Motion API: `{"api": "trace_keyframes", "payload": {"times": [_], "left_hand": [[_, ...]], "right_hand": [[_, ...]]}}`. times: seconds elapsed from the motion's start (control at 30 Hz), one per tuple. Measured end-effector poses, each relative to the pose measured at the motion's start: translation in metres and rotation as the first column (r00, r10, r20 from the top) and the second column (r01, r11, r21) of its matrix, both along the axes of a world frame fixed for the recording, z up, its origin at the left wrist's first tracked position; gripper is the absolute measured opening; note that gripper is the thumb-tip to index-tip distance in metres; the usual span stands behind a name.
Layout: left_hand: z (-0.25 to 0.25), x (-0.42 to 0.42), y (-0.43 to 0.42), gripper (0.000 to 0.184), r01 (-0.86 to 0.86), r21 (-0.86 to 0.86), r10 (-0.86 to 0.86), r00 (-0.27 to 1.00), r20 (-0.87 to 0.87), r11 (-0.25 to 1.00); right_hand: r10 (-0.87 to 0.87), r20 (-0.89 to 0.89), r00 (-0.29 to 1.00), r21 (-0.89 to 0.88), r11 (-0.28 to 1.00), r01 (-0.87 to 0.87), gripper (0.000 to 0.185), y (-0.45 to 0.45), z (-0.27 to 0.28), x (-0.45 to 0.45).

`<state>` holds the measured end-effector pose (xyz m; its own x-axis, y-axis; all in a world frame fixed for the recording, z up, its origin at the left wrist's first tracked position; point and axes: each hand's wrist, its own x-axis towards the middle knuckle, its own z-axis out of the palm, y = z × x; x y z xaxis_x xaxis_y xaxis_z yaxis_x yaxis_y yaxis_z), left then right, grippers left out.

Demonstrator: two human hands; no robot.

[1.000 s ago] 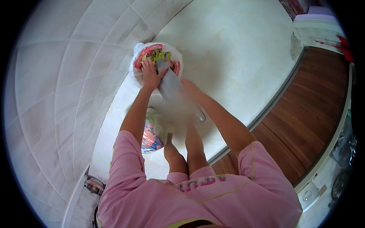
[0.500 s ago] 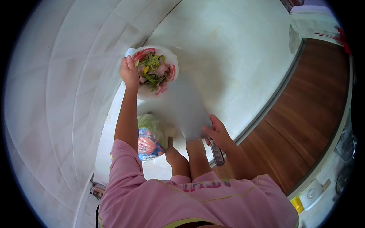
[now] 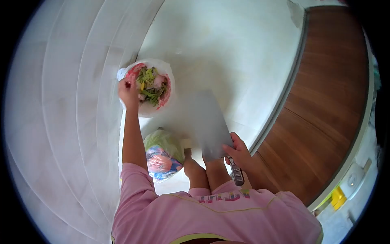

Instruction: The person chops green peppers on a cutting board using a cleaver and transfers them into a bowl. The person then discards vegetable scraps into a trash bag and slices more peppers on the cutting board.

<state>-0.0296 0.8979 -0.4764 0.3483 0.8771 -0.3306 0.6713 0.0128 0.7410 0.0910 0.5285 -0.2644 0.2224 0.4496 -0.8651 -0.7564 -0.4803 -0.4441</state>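
My right hand (image 3: 239, 151) grips a cleaver (image 3: 212, 126) where its broad grey blade meets the slotted metal handle. The blade points forward above the floor. Ahead on the left, a round bin lined with a white and red plastic bag (image 3: 171, 83) holds green leaves and pale scraps (image 3: 151, 85). My left hand (image 3: 129, 92) is at the left rim of this bin, its fingers bent and drawn together; what they pinch, if anything, is unclear. Closer to my legs stands a tied pale-green plastic bag (image 3: 164, 144), with a colourful printed package (image 3: 160, 160) beside it.
A pale tiled wall (image 3: 69, 101) runs along the left. On the right stretches a brown wooden surface (image 3: 317, 114) with a grey edge strip. A white socket (image 3: 352, 179) and a yellow object (image 3: 338, 198) are at lower right. Light floor (image 3: 231, 53) lies ahead.
The view has shifted a little. My left hand's fingers have moved from the bin's outer rim slightly inward over it. The cleaver stays in my right hand, its blade now less blurred.
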Motion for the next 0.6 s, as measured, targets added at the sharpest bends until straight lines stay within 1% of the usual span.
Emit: {"api": "trace_keyframes", "payload": {"times": [0.03,0.07,0.1,0.13,0.17,0.2,0.23,0.33,0.37,0.4,0.43,0.47,0.5,0.53,0.57,0.6], "left_hand": [[-0.01,-0.002,-0.001,0.043,0.168,0.139,-0.154,0.982,-0.11,0.976],[-0.028,-0.008,-0.001,0.054,0.342,0.259,-0.286,0.93,-0.231,0.903],[-0.035,-0.009,-0.006,0.066,0.515,0.35,-0.394,0.844,-0.363,0.782],[0.001,-0.008,-0.039,0.092,0.718,-0.221,-0.498,0.198,-0.845,0.66],[0.006,-0.006,-0.049,0.09,0.706,-0.354,-0.525,0.03,-0.851,0.614],[0.006,-0.008,-0.05,0.087,0.698,-0.421,-0.54,-0.057,-0.839,0.58],[0.007,-0.01,-0.043,0.085,0.735,-0.342,-0.513,0.009,-0.858,0.586],[0.015,0.013,-0.027,0.079,0.846,-0.078,-0.502,0.236,-0.832,0.527],[0.036,0.025,-0.035,0.078,0.867,-0.01,-0.52,0.29,-0.804,0.498],[0.063,0.029,-0.035,0.077,0.868,0.064,-0.524,0.355,-0.774,0.493],[0.095,0.052,-0.058,0.073,0.881,0.084,-0.561,0.367,-0.743,0.466],[0.131,0.075,-0.084,0.07,0.893,0.103,-0.597,0.374,-0.71,0.438],[0.189,0.102,-0.131,0.072,0.915,0.092,-0.663,0.35,-0.661,0.392],[0.225,0.119,-0.168,0.069,0.932,0.127,-0.71,0.341,-0.616,0.338],[0.249,0.133,-0.202,0.066,0.944,0.175,-0.78,0.33,-0.532,0.28],[0.269,0.143,-0.236,0.063,0.949,0.224,-0.846,0.301,-0.441,0.221]], "right_hand": [[-0.028,0.002,1.0,0.01,1.0,0.028,0.026,-0.003,0.003,-0.003],[-0.059,0.006,0.998,0.019,0.998,0.059,0.026,-0.008,0.008,-0.007],[-0.067,0.023,0.998,-0.002,0.998,0.067,0.027,-0.01,0.015,-0.012],[-0.073,0.039,0.997,-0.023,0.997,0.074,0.027,-0.013,0.021,-0.017],[-0.119,0.036,0.992,0.011,0.993,0.118,0.026,-0.022,0.03,-0.01],[-0.169,0.061,0.984,0.044,0.985,0.167,0.026,-0.032,0.035,-0.014],[-0.218,0.085,0.972,0.081,0.974,0.212,0.026,-0.042,0.041,-0.017],[-0.349,0.166,0.922,0.09,0.937,0.338,0.025,-0.091,0.096,-0.033],[-0.381,0.2,0.903,0.078,0.925,0.373,0.026,-0.107,0.118,-0.04],[-0.414,0.284,0.865,0.093,0.909,0.405,0.027,-0.117,0.139,-0.046],[-0.441,0.367,0.819,0.108,0.895,0.433,0.029,-0.129,0.159,-0.051],[-0.532,0.395,0.749,0.169,0.844,0.509,0.03,-0.152,0.177,-0.059],[-0.612,0.417,0.672,0.236,0.787,0.571,0.032,-0.176,0.195,-0.069],[-0.681,0.403,0.612,0.268,0.727,0.632,0.032,-0.195,0.209,-0.083],[-0.743,0.387,0.547,0.302,0.662,0.686,0.032,-0.215,0.223,-0.098],[-0.769,0.415,0.487,0.285,0.618,0.733,0.032,-0.232,0.247,-0.125]]}}
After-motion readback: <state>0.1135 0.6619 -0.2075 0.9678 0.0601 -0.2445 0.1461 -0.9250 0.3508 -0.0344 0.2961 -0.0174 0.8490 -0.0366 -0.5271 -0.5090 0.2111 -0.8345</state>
